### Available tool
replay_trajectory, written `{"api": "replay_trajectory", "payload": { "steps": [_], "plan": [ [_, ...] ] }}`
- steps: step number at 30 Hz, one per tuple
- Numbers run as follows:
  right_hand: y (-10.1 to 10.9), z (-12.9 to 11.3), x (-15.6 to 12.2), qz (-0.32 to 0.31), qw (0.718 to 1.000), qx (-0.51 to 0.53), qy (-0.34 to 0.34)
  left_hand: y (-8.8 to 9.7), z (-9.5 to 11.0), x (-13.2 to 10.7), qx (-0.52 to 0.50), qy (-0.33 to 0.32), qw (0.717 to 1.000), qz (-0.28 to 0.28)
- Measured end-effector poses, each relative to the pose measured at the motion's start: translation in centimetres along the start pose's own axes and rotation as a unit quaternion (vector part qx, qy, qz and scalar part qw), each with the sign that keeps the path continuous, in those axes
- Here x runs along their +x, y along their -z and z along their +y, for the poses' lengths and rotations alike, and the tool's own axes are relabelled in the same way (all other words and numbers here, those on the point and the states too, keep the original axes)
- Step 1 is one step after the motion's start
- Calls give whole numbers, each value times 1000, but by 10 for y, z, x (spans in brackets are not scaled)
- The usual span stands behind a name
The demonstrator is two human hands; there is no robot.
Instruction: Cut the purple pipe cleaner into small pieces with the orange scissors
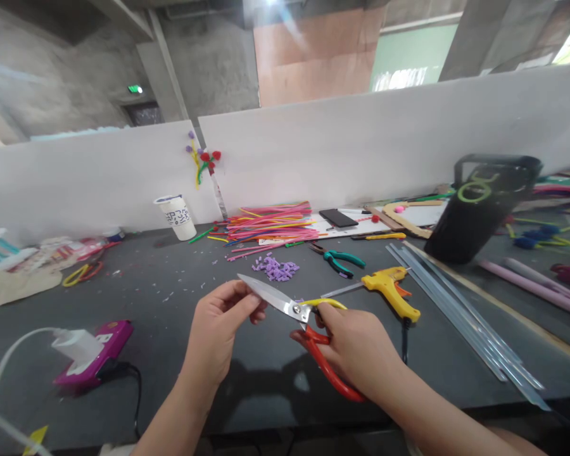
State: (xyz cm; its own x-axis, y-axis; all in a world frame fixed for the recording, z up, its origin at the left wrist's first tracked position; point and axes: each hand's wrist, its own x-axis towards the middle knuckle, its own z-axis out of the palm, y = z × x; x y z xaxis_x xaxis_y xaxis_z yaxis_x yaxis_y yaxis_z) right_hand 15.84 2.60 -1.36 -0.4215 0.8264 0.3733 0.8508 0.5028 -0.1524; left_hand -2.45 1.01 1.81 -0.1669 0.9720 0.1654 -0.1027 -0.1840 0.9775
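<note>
My right hand (356,342) is closed round the handles of a pair of scissors (278,299), one handle red and the other yellow. The metal blades point up and left and look close together. My left hand (223,323) is closed in a pinch at the blades near their tip; anything between its fingertips is hidden. Just beyond the blades, a small pile of short purple pieces (276,268) lies on the dark table (156,335). To the right of the pile are green-handled pliers (339,259) and a yellow hot glue gun (389,290).
Behind the pile lies a bundle of pink and red pipe cleaners (270,223), with a phone (338,218) beside it. Clear glue sticks (456,310) and a black bottle (479,209) stand or lie right. A paper cup (177,217) and purple power strip (97,358) are left.
</note>
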Motion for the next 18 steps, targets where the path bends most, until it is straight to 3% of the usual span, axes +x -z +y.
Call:
{"api": "replay_trajectory", "payload": {
  "steps": [5, 11, 18],
  "plan": [
    [4, 1, 3, -18, 993, 101, -51, -1, 2, 1, -2, 17, 1000, 9],
    [10, 0, 7, -35, 962, 262, -69, -6, -3, 0, 26, 42, 998, -49],
    [8, -3, 6, -17, 990, 137, -34, -5, -6, -1, 34, -1, 999, -12]
  ]
}}
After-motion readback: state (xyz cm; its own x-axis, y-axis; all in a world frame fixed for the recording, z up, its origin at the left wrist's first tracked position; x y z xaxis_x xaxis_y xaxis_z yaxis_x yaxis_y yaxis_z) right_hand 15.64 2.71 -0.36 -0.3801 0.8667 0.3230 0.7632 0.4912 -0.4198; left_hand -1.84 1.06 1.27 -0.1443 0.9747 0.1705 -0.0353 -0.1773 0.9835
